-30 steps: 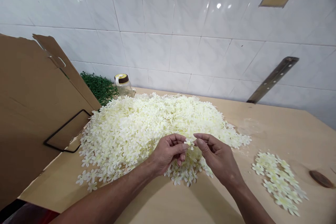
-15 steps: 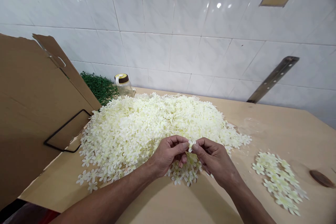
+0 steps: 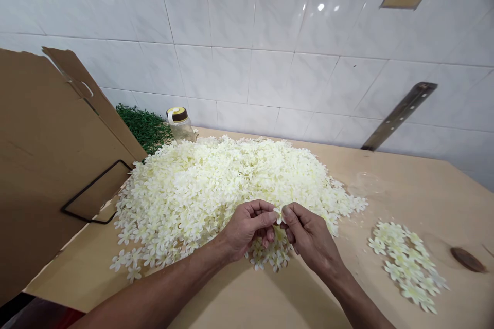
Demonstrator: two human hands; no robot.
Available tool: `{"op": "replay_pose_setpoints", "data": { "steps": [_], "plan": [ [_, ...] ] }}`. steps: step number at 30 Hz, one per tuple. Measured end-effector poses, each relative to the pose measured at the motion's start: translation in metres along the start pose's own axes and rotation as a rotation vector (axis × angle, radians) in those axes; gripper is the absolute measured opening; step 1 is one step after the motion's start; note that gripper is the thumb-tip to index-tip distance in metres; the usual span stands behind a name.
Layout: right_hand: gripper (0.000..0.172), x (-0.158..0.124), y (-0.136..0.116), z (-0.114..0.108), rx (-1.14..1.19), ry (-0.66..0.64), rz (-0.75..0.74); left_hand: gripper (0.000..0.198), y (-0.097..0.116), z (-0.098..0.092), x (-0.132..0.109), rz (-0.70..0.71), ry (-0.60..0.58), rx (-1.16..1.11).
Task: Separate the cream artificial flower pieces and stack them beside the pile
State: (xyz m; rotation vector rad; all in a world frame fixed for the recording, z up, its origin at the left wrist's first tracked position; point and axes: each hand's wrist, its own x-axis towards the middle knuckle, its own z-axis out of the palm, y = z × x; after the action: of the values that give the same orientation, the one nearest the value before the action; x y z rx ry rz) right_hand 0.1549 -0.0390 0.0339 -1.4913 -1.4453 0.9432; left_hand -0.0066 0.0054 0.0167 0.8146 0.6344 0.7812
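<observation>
Between my two hands is one small cream-white artificial flower (image 3: 278,215), partly covered by my fingertips. My left hand (image 3: 251,226) pinches it from the left, thumb against index finger. From the other side, the thumb and index finger of my right hand (image 3: 306,231) close on its right edge. Both hands are over the front of a large heap of loose artificial flowers (image 3: 216,185) with pale yellow centres. A smaller group of the same flowers (image 3: 411,264) lies apart to the right on the table.
A cardboard box (image 3: 50,164) with a black wire handle (image 3: 96,190) stands at the left. Behind the heap are a lidded clear bottle (image 3: 180,124) and green artificial grass (image 3: 141,126). A brown oval piece (image 3: 468,259) lies on the wooden table (image 3: 409,180), against a tiled wall.
My right thumb and fingers have shifted on the flower, the thumb now more upright. My left hand keeps its pinch. The whole view has moved very slightly.
</observation>
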Motion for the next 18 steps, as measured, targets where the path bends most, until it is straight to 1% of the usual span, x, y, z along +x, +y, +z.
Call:
{"op": "replay_pose_setpoints", "data": {
  "steps": [5, 10, 12, 15, 18],
  "plan": [
    [0.036, 0.0000, 0.0016, 0.0024, 0.122, -0.072, 0.022, 0.033, 0.0022, -0.0016, 0.0011, 0.004, 0.037, -0.013],
    [0.032, 0.0014, 0.0079, 0.0034, 0.252, -0.098, 0.070, 0.033, 0.0042, -0.0008, 0.0012, 0.021, 0.070, -0.010],
    [0.033, 0.0017, 0.0086, 0.0031, 0.245, -0.083, 0.071, 0.034, 0.0036, -0.0006, 0.0012, 0.026, 0.072, -0.013],
    [0.034, 0.0011, 0.0057, 0.0013, 0.202, -0.051, 0.064, 0.034, 0.0023, -0.0010, 0.0009, 0.015, 0.040, -0.011],
    [0.036, -0.0005, -0.0003, -0.0015, 0.146, -0.074, 0.052, 0.031, 0.0020, -0.0018, 0.0002, 0.003, -0.009, 0.001]
  ]
}}
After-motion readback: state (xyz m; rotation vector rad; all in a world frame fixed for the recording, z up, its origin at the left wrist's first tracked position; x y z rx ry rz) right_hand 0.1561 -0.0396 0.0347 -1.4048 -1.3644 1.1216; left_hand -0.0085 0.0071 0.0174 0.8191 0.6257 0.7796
